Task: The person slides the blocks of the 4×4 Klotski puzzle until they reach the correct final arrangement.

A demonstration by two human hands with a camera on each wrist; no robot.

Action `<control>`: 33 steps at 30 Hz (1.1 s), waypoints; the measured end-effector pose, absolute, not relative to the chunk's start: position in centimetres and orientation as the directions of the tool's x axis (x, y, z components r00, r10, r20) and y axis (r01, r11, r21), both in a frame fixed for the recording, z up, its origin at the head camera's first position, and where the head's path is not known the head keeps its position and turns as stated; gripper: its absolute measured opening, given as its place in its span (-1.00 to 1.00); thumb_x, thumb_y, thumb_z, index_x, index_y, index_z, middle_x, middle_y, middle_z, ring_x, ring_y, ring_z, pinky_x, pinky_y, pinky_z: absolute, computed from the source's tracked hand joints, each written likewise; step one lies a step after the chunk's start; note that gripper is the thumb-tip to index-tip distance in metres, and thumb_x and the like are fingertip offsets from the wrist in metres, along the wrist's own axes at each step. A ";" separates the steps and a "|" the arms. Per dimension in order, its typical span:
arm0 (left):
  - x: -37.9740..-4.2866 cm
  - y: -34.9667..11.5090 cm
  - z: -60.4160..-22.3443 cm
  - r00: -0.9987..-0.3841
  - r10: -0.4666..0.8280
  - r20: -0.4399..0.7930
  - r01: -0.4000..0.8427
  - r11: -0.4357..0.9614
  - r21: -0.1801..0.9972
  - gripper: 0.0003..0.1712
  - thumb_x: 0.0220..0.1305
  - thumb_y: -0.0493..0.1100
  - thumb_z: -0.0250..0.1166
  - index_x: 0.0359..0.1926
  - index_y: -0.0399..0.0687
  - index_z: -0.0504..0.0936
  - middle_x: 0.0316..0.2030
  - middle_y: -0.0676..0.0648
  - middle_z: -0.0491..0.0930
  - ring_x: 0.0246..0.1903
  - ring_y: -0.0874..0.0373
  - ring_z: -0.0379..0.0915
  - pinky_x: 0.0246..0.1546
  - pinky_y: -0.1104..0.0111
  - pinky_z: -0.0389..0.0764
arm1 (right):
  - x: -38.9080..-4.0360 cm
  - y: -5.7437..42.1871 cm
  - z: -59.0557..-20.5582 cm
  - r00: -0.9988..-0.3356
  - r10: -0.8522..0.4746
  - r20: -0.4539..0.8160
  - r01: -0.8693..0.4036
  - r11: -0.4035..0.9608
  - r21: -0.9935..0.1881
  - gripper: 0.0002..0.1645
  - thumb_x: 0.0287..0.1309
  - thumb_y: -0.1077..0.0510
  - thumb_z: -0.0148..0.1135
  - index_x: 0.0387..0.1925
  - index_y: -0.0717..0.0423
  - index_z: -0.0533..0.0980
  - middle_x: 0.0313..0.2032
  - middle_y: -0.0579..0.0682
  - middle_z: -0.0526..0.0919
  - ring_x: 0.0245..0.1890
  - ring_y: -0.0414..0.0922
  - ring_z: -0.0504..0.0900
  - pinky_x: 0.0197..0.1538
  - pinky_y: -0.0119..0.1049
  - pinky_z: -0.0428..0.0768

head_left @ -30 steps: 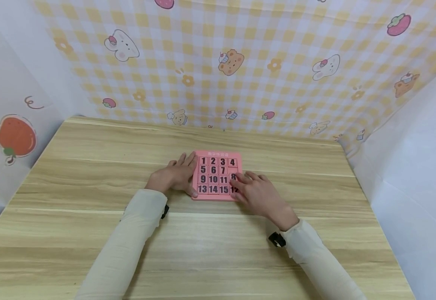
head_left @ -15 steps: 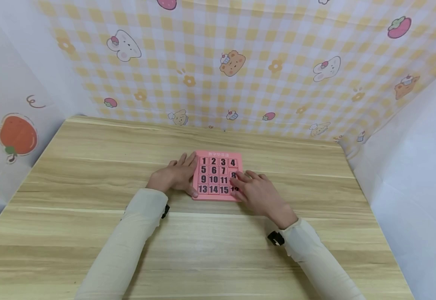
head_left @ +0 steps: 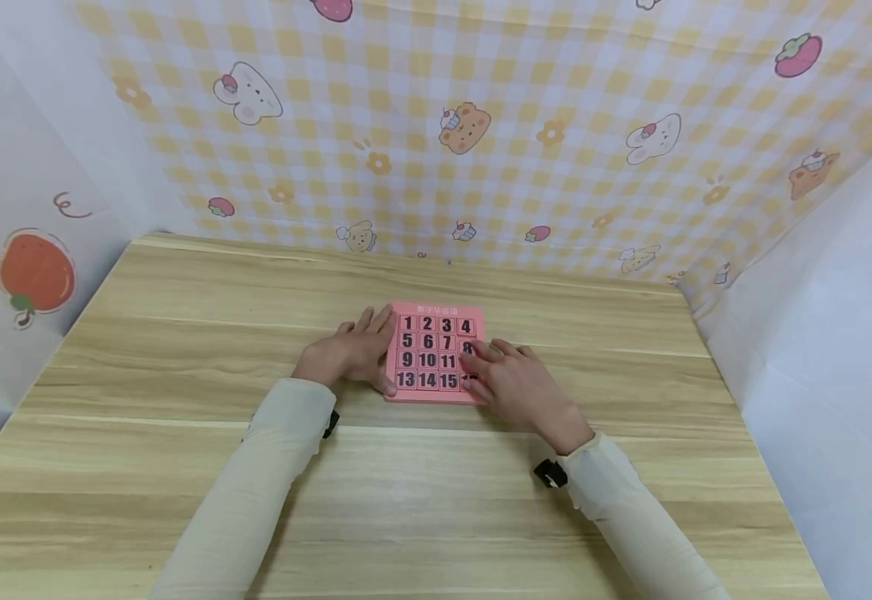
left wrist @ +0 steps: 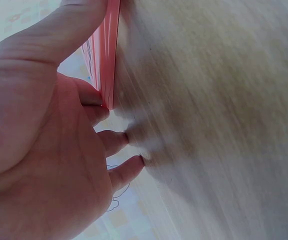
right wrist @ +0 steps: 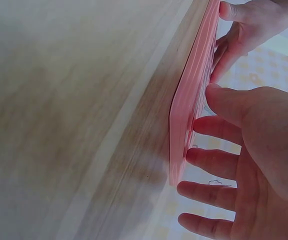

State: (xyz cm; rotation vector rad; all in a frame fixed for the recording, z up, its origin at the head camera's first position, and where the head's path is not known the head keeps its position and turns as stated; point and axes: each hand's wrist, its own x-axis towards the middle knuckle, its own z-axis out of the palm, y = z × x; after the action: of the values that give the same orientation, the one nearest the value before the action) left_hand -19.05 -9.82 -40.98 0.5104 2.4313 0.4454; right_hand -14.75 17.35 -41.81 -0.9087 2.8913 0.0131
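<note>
A pink sliding number puzzle [head_left: 436, 310] lies flat on the wooden table. Its black-numbered tiles run in rows, and the tile 8 [head_left: 467, 347] sits in the right column a touch lower than the 7. My left hand [head_left: 353, 352] rests against the puzzle's left side, thumb at the lower corner and index finger along the upper part. In the left wrist view the other fingertips touch the table beside the pink edge [left wrist: 109, 60]. My right hand [head_left: 522, 387] lies over the right edge, fingertips on the right-column tiles, partly covering the lowest one.
The wooden table [head_left: 436, 517] reaches back to a yellow checked cloth [head_left: 511, 192] with cartoon prints. White sheeting hangs at the left and right sides. Both forearms come in from the front, with a black strap [head_left: 551, 474] at the right wrist.
The tile 8 has slid away from me up the right column under my right fingers, narrowing the gap below the 4. My left hand has stayed at the puzzle's left side.
</note>
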 end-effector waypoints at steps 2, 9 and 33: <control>-19.0 -9.8 -41.0 -0.740 0.457 -0.494 0.254 0.869 0.423 0.45 0.03 0.19 0.49 0.55 -0.24 -0.36 0.55 -0.19 -0.55 0.52 -0.20 -0.66 0.52 -0.07 -0.35 | -14.8 17.3 -41.8 -0.815 -0.569 -0.107 -0.570 0.821 -0.022 -0.41 0.46 -0.21 -0.05 0.37 -0.09 0.42 0.41 0.08 0.36 0.38 0.21 0.35 0.34 0.24 0.36; -19.1 -9.8 -41.1 -0.740 0.453 -0.497 0.253 0.872 0.419 0.44 0.03 0.18 0.49 0.55 -0.22 -0.36 0.55 -0.17 -0.54 0.53 -0.19 -0.65 0.53 -0.06 -0.34 | -15.1 17.3 -41.9 -0.826 -0.550 -0.123 -0.551 0.834 -0.025 -0.41 0.47 -0.20 -0.06 0.39 -0.11 0.39 0.43 0.04 0.34 0.40 0.17 0.32 0.35 0.22 0.35; -19.1 -9.7 -40.9 -0.736 0.457 -0.499 0.264 0.873 0.410 0.43 0.05 0.19 0.47 0.54 -0.25 -0.37 0.55 -0.20 -0.55 0.52 -0.20 -0.65 0.53 -0.07 -0.32 | -14.8 17.5 -41.9 -0.818 -0.568 -0.093 -0.570 0.822 -0.005 -0.37 0.45 -0.20 -0.01 0.43 -0.09 0.34 0.46 0.07 0.28 0.38 0.20 0.36 0.31 0.23 0.40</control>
State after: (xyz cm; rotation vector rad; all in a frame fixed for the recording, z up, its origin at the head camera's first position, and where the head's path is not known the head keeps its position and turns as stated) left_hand -19.10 -9.74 -40.92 0.5195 2.4310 0.4189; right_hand -14.76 17.55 -41.93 -0.9110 2.9115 0.0357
